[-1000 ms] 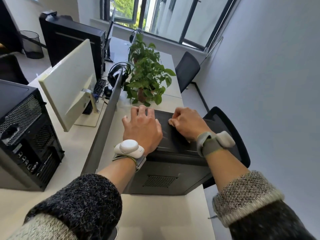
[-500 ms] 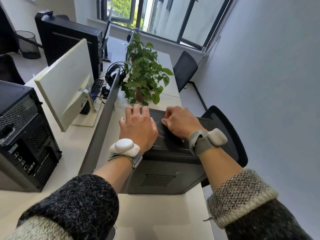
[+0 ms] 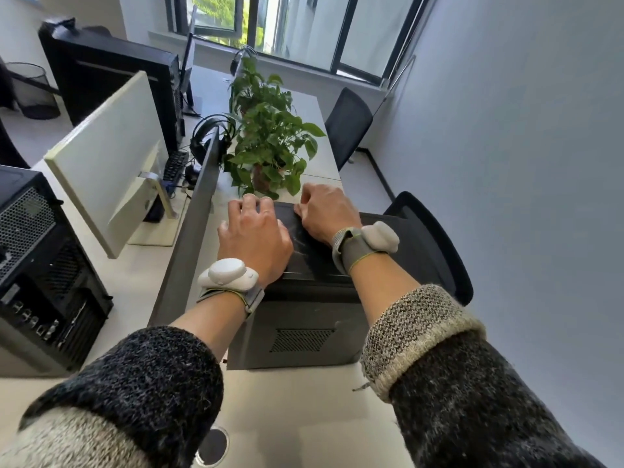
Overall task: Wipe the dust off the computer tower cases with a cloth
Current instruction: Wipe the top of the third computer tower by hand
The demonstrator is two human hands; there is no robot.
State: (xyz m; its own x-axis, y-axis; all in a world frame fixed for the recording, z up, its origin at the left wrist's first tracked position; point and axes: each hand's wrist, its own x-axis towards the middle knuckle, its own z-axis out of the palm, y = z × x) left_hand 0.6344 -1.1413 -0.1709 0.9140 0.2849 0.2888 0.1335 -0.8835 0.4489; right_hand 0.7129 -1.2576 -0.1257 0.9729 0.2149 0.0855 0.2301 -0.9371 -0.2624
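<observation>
Two pale desks run toward a window, split by a grey divider (image 3: 189, 231), with a blue-grey wall on the right. On the right desk (image 3: 287, 417), near its right edge, lies a black computer tower case (image 3: 304, 319), its top dusty and streaked, a vent grille on the near face. Left hand (image 3: 255, 238) presses flat on top, fingers spread. Right hand (image 3: 326, 211) is clenched at the far end; no cloth shows. A potted plant (image 3: 270, 146) stands just beyond.

Both arms reach forward; the left hand (image 3: 255, 238) lies flat with fingers (image 3: 249, 201) spread, the right hand (image 3: 326, 211) is curled, knuckles up.
</observation>
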